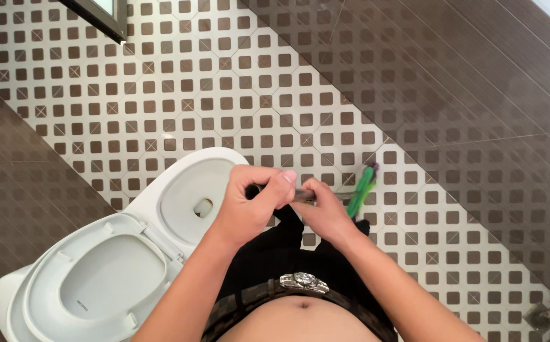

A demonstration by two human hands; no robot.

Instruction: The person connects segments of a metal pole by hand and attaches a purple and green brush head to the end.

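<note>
My left hand (252,201) and my right hand (325,212) are both closed around a thin grey handle (304,198) held in front of my waist. The handle runs to the right and ends in a green brush-like head (363,189) that hangs over the patterned floor. The thumb of my left hand presses on the handle's near end, and my right hand grips it just beside that. Most of the handle is hidden inside my fingers.
A white toilet (180,183) stands to my left with its bowl open and the seat and lid (107,278) raised. The floor (224,95) is white tile with brown squares. Dark brown wall tiles (477,82) rise at the right. A floor drain (542,315) sits at the lower right.
</note>
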